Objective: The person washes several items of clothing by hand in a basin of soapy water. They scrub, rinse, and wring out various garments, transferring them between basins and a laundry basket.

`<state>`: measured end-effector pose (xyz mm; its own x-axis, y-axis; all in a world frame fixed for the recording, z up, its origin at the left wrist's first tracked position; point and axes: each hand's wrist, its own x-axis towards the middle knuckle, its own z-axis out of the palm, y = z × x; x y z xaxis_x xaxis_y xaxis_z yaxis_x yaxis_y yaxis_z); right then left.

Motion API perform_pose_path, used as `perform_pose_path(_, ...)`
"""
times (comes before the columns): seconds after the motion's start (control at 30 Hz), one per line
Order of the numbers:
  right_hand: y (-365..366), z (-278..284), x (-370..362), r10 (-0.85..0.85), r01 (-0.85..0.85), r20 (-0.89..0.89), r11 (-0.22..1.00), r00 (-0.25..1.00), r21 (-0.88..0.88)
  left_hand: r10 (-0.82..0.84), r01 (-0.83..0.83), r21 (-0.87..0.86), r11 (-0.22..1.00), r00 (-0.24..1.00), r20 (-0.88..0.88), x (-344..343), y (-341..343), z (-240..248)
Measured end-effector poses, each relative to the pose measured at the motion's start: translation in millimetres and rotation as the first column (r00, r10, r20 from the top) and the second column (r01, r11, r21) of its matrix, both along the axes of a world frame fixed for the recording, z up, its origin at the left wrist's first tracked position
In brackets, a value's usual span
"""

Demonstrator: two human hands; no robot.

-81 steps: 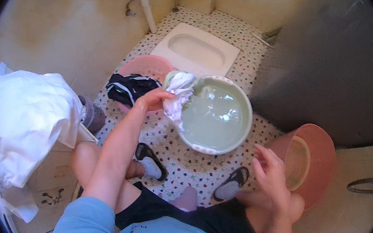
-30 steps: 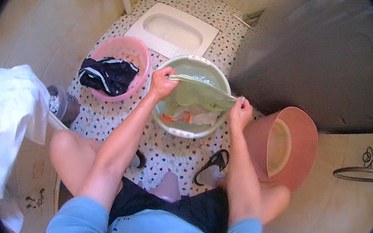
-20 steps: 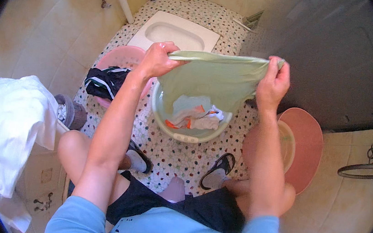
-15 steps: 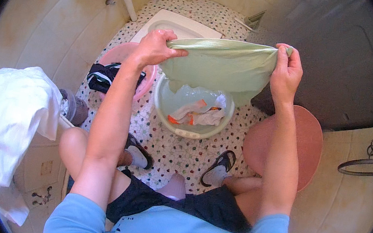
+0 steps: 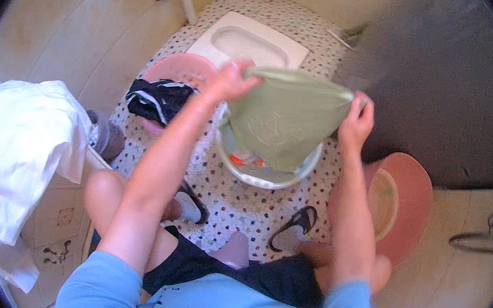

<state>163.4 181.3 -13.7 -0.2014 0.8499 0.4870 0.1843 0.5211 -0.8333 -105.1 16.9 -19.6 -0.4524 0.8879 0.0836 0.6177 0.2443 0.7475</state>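
Observation:
A light green garment (image 5: 287,119) hangs stretched between my two hands, with a faint print on its front. My left hand (image 5: 235,81) is closed on its upper left corner, and the fingers of my right hand (image 5: 356,121) pinch the upper right corner. Its lower part hangs over a pale round basin (image 5: 264,184) and hides most of the inside. White and orange cloth (image 5: 247,159) shows in the basin below the garment.
At the left, a pink basin (image 5: 177,64) holds black clothing with white stripes (image 5: 158,102). White fabric (image 5: 25,123) drapes near my left knee. A larger pink tub (image 5: 416,198) stands at the right, beside a dark grey panel (image 5: 453,98). Beyond is a squat toilet (image 5: 208,40).
The garment and both hands are lower, closer together, and the garment now covers much of the pale basin. The pink tub at the right now shows its inside, with a pale ring-shaped rim there.

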Motion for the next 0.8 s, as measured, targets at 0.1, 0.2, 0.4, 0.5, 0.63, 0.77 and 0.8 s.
perform_pose_path(0.1,-43,-94,-15,0.163,-0.104,0.388,0.980,0.907,-0.169,0.073,-0.106,-0.136,0.985,0.970,-0.230,40,-6,-120)
perform_pose_path(0.2,-71,-188,-23,0.181,-0.168,0.696,0.982,0.695,-0.087,-0.088,-0.005,-0.250,0.968,0.928,-0.361,71,0,-184)
perform_pose_path(0.4,-83,-279,-56,0.054,-0.154,0.878,0.988,0.475,0.022,0.146,-0.207,-0.134,0.969,0.920,-0.365,104,-1,-269)
perform_pose_path(0.5,-73,-307,-63,0.099,-0.108,0.884,0.993,0.457,-0.055,0.196,-0.253,-0.319,0.913,0.960,-0.200,104,18,-297)
perform_pose_path(0.63,-47,-390,-48,0.033,-0.193,0.841,0.978,0.541,0.085,0.141,-0.117,-0.428,0.896,0.990,0.025,100,31,-327)
perform_pose_path(0.77,-51,-412,-35,0.451,0.157,0.629,0.721,0.633,-0.675,0.049,-0.010,-0.538,0.843,0.997,0.059,109,16,-366)
perform_pose_path(0.8,-44,-399,-29,0.504,0.175,0.576,0.636,0.643,-0.752,0.013,0.022,-0.533,0.846,0.998,0.062,112,18,-376)
